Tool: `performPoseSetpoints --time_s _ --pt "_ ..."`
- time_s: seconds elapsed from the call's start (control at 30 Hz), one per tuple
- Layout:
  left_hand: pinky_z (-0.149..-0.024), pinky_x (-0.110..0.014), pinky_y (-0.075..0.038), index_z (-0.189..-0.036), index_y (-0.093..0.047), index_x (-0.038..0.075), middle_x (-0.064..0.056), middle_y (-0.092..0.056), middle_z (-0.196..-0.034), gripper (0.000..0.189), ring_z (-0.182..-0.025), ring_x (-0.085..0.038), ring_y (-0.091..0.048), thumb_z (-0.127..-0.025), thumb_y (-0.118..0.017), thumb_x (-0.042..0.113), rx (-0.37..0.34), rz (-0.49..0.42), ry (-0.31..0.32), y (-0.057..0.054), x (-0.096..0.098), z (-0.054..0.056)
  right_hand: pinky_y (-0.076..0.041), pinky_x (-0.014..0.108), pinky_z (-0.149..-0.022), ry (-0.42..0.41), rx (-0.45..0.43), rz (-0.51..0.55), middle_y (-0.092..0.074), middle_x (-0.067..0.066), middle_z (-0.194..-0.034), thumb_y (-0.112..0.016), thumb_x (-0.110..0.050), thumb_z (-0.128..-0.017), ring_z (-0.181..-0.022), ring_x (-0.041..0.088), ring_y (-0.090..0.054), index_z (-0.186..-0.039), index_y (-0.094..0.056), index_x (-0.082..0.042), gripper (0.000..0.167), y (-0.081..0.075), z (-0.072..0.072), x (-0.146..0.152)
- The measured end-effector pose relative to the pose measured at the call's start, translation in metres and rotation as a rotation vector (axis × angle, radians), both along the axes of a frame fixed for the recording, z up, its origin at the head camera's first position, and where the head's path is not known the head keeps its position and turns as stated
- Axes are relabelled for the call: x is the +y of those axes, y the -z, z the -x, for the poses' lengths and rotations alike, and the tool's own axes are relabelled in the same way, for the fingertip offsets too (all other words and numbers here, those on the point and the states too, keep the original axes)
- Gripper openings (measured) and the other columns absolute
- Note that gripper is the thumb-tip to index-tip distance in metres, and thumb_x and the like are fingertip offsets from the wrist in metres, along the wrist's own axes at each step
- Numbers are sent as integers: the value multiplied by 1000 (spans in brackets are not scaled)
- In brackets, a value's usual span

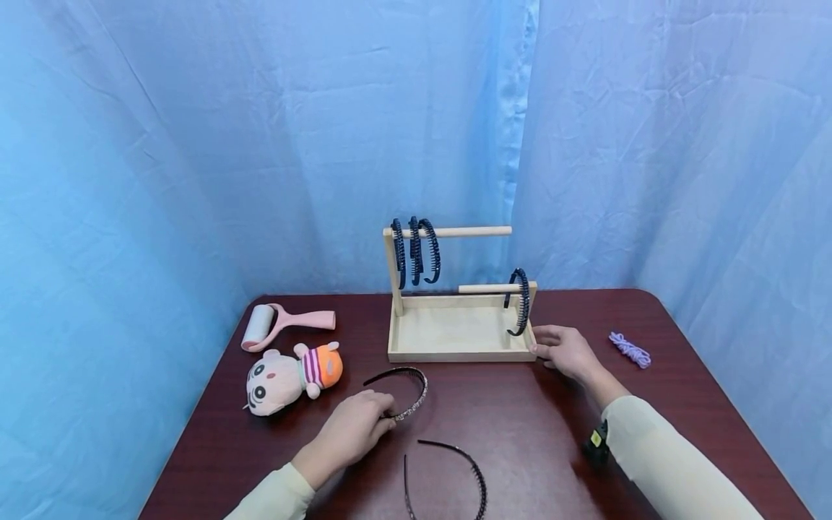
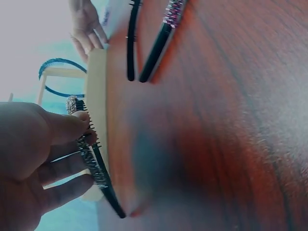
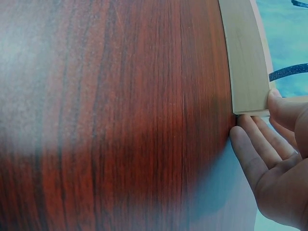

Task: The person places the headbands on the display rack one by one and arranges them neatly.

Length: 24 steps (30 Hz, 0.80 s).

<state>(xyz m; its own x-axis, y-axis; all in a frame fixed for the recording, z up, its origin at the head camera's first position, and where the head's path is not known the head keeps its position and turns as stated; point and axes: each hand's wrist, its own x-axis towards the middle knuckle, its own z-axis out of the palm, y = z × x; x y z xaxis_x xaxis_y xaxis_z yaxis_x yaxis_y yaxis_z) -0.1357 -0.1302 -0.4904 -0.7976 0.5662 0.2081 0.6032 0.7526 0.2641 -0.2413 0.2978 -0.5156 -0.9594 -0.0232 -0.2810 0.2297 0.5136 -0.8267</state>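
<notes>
My left hand (image 1: 354,427) pinches a headband (image 1: 419,401) with a sparkly beaded band and small inner teeth, between thumb and fingers. In the left wrist view the headband (image 2: 91,159) is tilted, its black tip pointing down close over the table. My right hand (image 1: 569,352) touches the right front corner of the wooden rack (image 1: 461,357), thumb at the rim and fairly straight fingers against its outer end. Several black headbands (image 1: 416,253) hang from the rack's upper bar, and another headband (image 1: 523,303) hangs on the lower bar. A dark headband (image 1: 479,477) lies in front.
On the left lie a plush doll (image 1: 279,379) in a striped top and a pink-handled lint roller (image 1: 295,319). A bundle of purple cord (image 1: 629,349) is at the right. Blue curtains (image 1: 312,144) hang around the dark red table (image 1: 520,412).
</notes>
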Motion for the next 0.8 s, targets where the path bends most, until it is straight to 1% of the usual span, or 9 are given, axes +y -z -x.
performPoseSetpoints --time_s 0.1,0.17,0.23,0.37,0.43,0.5,0.63,0.73,0.8 --pt "-67 -29 -53 -93 -73 19 11 -70 -87 13 -78 -7 -63 -85 -83 18 -38 -31 -7 -7 -1 -2 -61 42 -88 1 5 2 -53 29 -147 -64 -16 -103 -123 36 -64 -152 -47 -3 53 0 0 0" --pt "-71 -31 -55 -105 -77 16 8 -73 -93 21 -82 -8 -66 -85 -83 16 -58 -46 -11 -10 -1 -3 -61 42 -88 1 7 4 -53 29 -147 -64 -16 -103 -123 36 -64 -152 -48 -3 53 0 0 0" --pt "-74 -33 -57 -114 -77 13 6 -75 -99 29 -87 -10 -69 -86 -82 14 -68 -59 -17 -13 -1 -4 -61 42 -88 -2 6 4 -53 29 -147 -64 -16 -103 -123 36 -64 -152 -47 -3 53 -1 0 0" --pt "-76 -34 -57 -109 -78 13 7 -73 -98 23 -87 -11 -69 -86 -82 13 -79 -78 -51 -20 -2 -6 -61 43 -89 -6 5 -1 -53 29 -147 -63 -16 -103 -123 37 -64 -152 -47 -3 53 0 0 0" --pt "-74 -32 -56 -105 -77 14 8 -71 -97 20 -83 -9 -66 -86 -82 13 -98 -102 -67 -24 -2 -7 -60 43 -89 -7 5 -7 -53 29 -147 -63 -16 -104 -124 37 -64 -153 -47 -3 53 0 0 0" --pt "-73 -29 -54 -102 -75 15 8 -69 -94 17 -80 -6 -62 -87 -81 11 -123 -137 -69 -29 -1 -9 -60 43 -89 -3 3 -10 -53 28 -147 -63 -16 -104 -123 37 -64 -152 -47 -3 53 0 0 0" --pt "-71 -24 -52 -98 -71 15 9 -65 -89 15 -78 -1 -58 -88 -80 7 -174 -229 -37 -39 1 -11 -61 43 -88 3 -1 -11 -54 28 -147 -63 -16 -103 -122 36 -65 -152 -47 -3 53 1 1 0" --pt "-71 -22 -54 -97 -71 15 10 -65 -88 15 -78 0 -59 -89 -79 7 -210 -298 -11 -44 7 -10 -61 43 -88 2 0 -8 -54 28 -147 -64 -16 -103 -121 35 -65 -152 -47 -3 53 0 1 0" --pt "-72 -22 -55 -98 -71 15 10 -66 -89 14 -79 0 -61 -90 -79 8 -227 -335 -7 -46 13 -8 -61 43 -88 0 2 -8 -54 28 -147 -64 -16 -103 -121 35 -65 -152 -47 -3 53 0 1 1"
